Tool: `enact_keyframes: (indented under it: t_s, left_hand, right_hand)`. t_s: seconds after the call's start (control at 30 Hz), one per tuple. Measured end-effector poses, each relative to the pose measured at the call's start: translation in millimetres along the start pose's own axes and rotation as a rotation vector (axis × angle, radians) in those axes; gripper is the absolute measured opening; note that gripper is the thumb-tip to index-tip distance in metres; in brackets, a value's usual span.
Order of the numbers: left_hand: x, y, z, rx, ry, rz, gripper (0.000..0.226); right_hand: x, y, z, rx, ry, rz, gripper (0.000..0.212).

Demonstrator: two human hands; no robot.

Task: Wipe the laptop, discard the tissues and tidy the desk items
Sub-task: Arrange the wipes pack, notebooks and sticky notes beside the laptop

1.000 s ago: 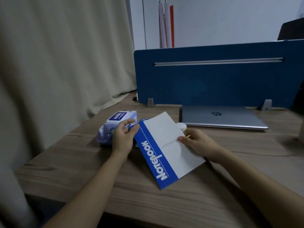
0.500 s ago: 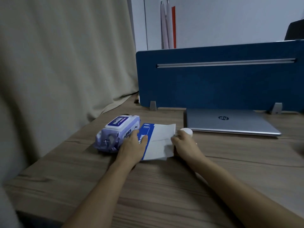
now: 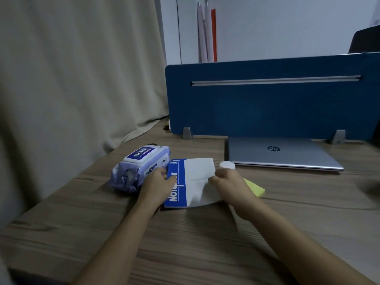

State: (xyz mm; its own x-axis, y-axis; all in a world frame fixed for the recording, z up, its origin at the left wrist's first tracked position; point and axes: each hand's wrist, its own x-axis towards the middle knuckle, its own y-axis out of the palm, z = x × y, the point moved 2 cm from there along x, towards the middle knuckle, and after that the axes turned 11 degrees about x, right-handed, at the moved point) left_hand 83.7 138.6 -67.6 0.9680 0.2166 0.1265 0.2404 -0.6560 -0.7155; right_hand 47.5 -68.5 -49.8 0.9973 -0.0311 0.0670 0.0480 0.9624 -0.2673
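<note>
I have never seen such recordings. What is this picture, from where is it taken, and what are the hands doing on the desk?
There is no machine here: a person works with two bare hands. The one picture comes from a camera worn on the head, looking forward and down.

On the wooden desk lie a closed silver laptop, a purple pack of wet wipes, a blue and white notebook, a small white round object and a yellow pad of sticky notes. A blue divider panel stands behind them.

The left hand rests on the notebook's left edge, beside the wipes. The right hand rests on its right side. Neither hand lifts anything clear of the desk.
</note>
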Motion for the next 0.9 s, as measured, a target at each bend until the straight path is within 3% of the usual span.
enact_keyframes:
  t_s: [0.23,0.47,0.63,0.8,0.9]
  left_hand:
    - [-5.0,2.7,4.1,-0.302,-0.111,0.065,0.013]
    - [-17.5,0.2,-7.4,-0.334,0.125,0.01,0.021]
    - [-24.7,-8.8,-12.8,-0.484,0.288,-0.103,0.015]
    - [-34.3,-14.5,-19.5,-0.491,0.405,-0.205,0.016]
    - [-34.9,-14.1,-23.0,-0.458,0.424,-0.268,0.008]
  right_hand:
    - [2.8,-7.9,-4.8,0.159,0.095,0.021,0.027]
    - [3.2,-18.2,-5.0,0.287,0.135,0.02,0.026]
    - [2.5,-25.8,4.3,0.244,-0.057,-0.056,0.022]
    - [-4.6,-32.1,19.3,0.074,-0.383,-0.182,0.016]
    - [-4.6,-35.9,18.9,0.029,-0.473,-0.21,0.021]
